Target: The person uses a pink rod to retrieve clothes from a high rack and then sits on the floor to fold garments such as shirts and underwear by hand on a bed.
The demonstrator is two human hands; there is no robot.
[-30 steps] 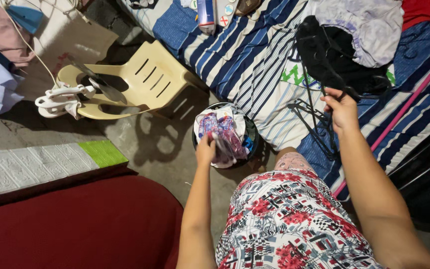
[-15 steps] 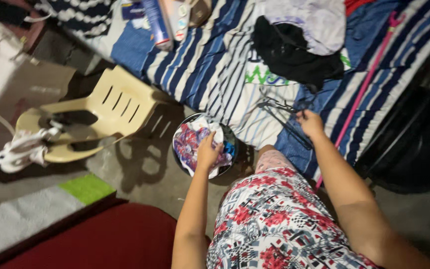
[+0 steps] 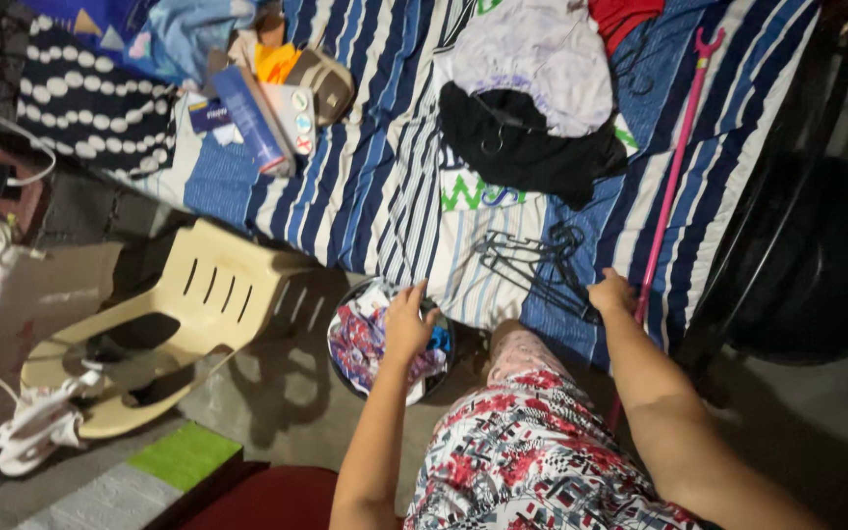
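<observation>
My left hand (image 3: 405, 321) rests on crumpled colourful clothes in a round dark basket (image 3: 440, 376) on the floor beside the bed. My right hand (image 3: 611, 292) touches a bunch of dark wire hangers (image 3: 532, 263) lying on the blue-and-white striped bedsheet (image 3: 375, 177). Whether its fingers close around a hanger I cannot tell. A black garment (image 3: 532, 147) on a hanger and a pale lilac garment (image 3: 532, 54) lie higher on the bed. My lap, in a red floral print (image 3: 532, 461), fills the bottom middle.
A pink stick (image 3: 672, 177) lies along the bed's right side. A cream plastic chair (image 3: 179, 314) stands at left with a white clothes iron (image 3: 36, 427) on its seat. Boxes and bags (image 3: 267, 98) crowd the bed's top left. A big black tub (image 3: 817, 265) stands right.
The view has swung so the bed fills more of the frame. My right hand has come down from the black garment to the wire hangers. My left hand stays on the basket's clothes.
</observation>
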